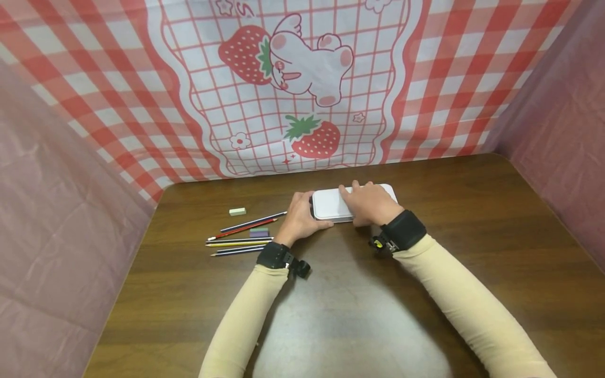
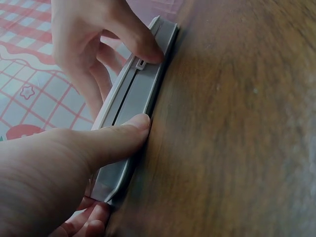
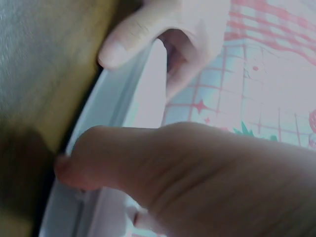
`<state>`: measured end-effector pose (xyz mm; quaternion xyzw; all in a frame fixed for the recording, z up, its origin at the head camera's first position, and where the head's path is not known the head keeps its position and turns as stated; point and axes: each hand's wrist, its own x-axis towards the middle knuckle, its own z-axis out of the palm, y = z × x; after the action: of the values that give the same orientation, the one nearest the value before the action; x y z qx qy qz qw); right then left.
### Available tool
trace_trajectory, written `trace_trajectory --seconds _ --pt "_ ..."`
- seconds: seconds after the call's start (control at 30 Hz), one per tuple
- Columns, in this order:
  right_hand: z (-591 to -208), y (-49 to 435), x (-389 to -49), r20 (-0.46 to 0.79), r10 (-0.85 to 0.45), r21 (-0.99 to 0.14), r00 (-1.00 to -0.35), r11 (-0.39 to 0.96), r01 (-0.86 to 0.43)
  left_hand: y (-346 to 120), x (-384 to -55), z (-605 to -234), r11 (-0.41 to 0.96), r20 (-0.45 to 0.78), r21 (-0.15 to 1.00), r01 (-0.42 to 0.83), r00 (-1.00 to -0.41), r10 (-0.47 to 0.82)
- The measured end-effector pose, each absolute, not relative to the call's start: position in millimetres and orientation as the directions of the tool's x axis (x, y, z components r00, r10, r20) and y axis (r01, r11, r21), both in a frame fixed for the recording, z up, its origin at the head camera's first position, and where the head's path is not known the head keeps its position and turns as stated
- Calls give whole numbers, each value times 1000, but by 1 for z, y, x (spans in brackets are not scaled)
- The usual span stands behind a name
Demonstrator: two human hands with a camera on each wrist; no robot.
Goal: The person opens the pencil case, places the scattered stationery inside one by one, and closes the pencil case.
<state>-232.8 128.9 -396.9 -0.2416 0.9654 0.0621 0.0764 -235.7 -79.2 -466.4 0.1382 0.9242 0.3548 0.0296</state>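
A white, box-shaped pencil case (image 1: 327, 205) with rounded corners lies near the back of the table. My left hand (image 1: 300, 218) grips its left end, and the thumb presses the near side. Over the right half lies my right hand (image 1: 371, 203), with fingers across the top and thumb down on the near side. In the left wrist view, a dark slit runs along the case's grey side (image 2: 129, 106) to a small slider (image 2: 141, 64), beside the right thumb's tip. In the right wrist view, both thumbs touch this side. The case's far side is hidden.
Left of the case lie several pencils, among them a red pencil (image 1: 246, 228) and a yellow pencil (image 1: 236, 243). A white eraser (image 1: 237, 211) and a small green-and-purple block (image 1: 259, 232) lie near them. A red-checked cloth (image 1: 439, 79) hangs behind the table (image 1: 472, 226).
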Motion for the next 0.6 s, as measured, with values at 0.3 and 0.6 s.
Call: trace_trajectory --seconds 0.3,0.6 --pt "-394 141 -232 -146 -506 90 -850 849 -521 -80 -235 -465 713 26 662 229 -959 284" --pt "-382 146 -233 -169 -531 88 -830 831 -550 -80 -236 -465 702 34 673 233 -958 285"
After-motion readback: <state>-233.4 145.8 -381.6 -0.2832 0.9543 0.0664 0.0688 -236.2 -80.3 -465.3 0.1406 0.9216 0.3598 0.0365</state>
